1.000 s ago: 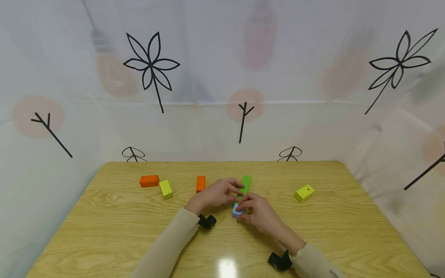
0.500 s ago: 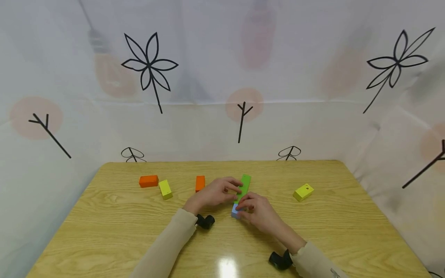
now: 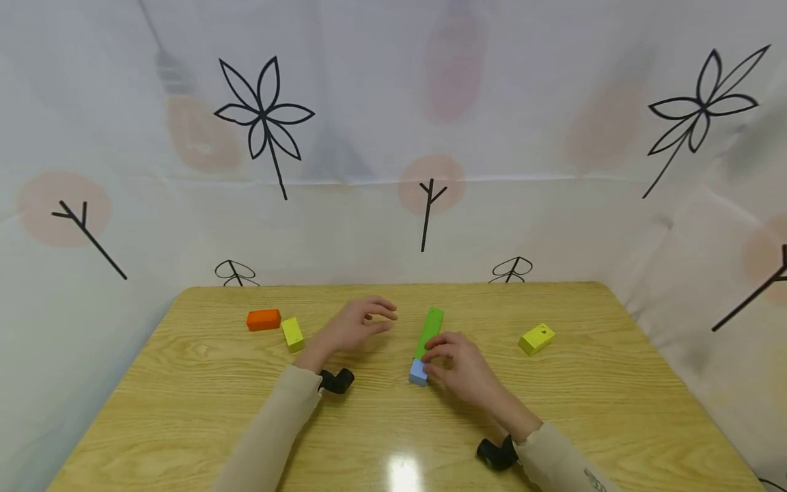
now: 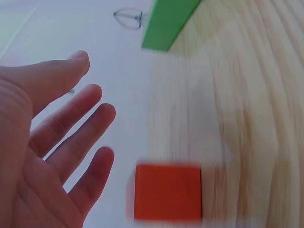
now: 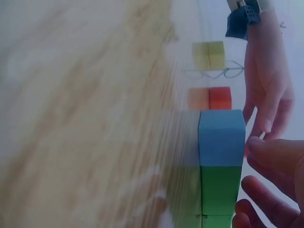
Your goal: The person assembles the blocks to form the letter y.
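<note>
A small blue block (image 3: 419, 371) lies at the near end of a long green piece (image 3: 430, 333) on the table, touching it. A seam crosses the green part in the right wrist view, below the blue block (image 5: 222, 137). My right hand (image 3: 462, 369) hovers at their right side, fingers loosely bent; whether a fingertip touches is unclear. Further left, my left hand (image 3: 353, 326) is raised with spread fingers and holds nothing. It hides an orange block in the head view; that orange block (image 4: 167, 192) shows beside the fingers in the left wrist view.
On the left of the wooden table (image 3: 203, 410) lie another orange block (image 3: 264, 320) and a yellow block (image 3: 293, 334). A second yellow block (image 3: 537, 339) sits to the right. A patterned white cloth (image 3: 350, 232) stands behind the far edge.
My left hand has left the green piece and moved left, over the orange block. My right fingers have eased off the blue block, which stays in place.
</note>
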`<state>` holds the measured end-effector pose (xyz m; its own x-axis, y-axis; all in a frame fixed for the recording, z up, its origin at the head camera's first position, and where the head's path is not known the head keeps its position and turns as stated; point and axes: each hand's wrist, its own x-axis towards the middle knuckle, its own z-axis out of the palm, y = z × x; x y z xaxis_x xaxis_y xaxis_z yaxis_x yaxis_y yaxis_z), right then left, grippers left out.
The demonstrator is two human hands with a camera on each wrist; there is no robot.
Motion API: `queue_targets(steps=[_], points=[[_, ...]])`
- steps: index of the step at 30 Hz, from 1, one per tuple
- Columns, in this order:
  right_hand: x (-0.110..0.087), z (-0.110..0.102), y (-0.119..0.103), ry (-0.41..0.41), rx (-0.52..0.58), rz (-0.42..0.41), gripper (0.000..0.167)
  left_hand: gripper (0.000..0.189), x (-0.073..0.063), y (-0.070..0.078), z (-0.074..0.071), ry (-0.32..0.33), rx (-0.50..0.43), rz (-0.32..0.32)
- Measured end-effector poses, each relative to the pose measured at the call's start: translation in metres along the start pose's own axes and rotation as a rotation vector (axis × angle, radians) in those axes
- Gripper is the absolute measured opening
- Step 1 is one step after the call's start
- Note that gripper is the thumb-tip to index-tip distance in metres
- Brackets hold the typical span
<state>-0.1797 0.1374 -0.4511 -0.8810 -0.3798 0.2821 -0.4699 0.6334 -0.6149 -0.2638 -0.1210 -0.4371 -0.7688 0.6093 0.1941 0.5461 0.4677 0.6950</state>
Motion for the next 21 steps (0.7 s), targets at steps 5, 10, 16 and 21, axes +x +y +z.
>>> queue_targets(steps=[5,10,16,21], points=[[0.000,-0.001,0.001,-0.006,-0.014,0.004,0.008,0.025,-0.014,-0.010,-0.017,0.038,0.019,-0.071],[0.001,0.000,0.001,-0.027,-0.011,0.032,0.007,0.027,-0.026,-0.020,-0.031,0.042,0.056,-0.146],[0.003,-0.001,-0.002,-0.044,0.000,0.080,0.007,0.027,-0.036,-0.028,-0.038,0.013,0.104,-0.215],[0.004,-0.001,-0.002,-0.053,0.010,0.096,0.008,0.029,-0.041,-0.029,-0.038,-0.018,0.111,-0.241]])
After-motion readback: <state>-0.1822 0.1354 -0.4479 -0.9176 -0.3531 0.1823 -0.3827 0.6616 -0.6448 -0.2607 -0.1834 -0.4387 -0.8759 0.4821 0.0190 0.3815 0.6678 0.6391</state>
